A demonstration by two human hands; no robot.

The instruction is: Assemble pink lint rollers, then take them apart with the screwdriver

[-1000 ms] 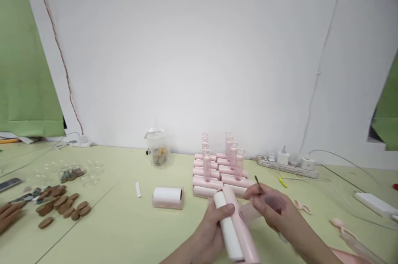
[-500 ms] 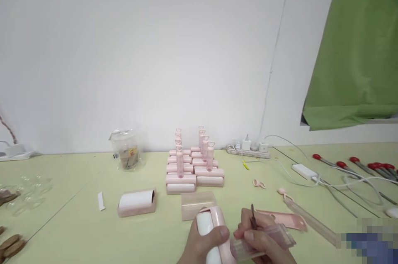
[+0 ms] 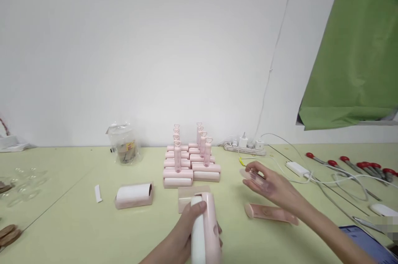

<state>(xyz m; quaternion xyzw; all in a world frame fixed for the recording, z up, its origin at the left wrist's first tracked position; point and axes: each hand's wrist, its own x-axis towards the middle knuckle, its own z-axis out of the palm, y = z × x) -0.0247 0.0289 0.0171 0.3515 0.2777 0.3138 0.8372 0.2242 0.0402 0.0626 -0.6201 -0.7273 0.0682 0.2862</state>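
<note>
Left hand [image 3: 185, 226], lower centre of the frame: forearm enters from the bottom edge, fingers wrapped closed around the pink lint roller [image 3: 205, 231], which points away from the camera with its white roll facing left. Right hand [image 3: 268, 184], right of centre: arm extended forward and raised off the table [image 3: 77, 222], palm turned left, fingertips pinching a translucent pink piece [image 3: 252, 175] (blurred, so its outline is unclear). A pink cover [image 3: 270, 213] lies flat just below that hand. The stack of pink rollers [image 3: 191, 165] stands behind, at centre.
</note>
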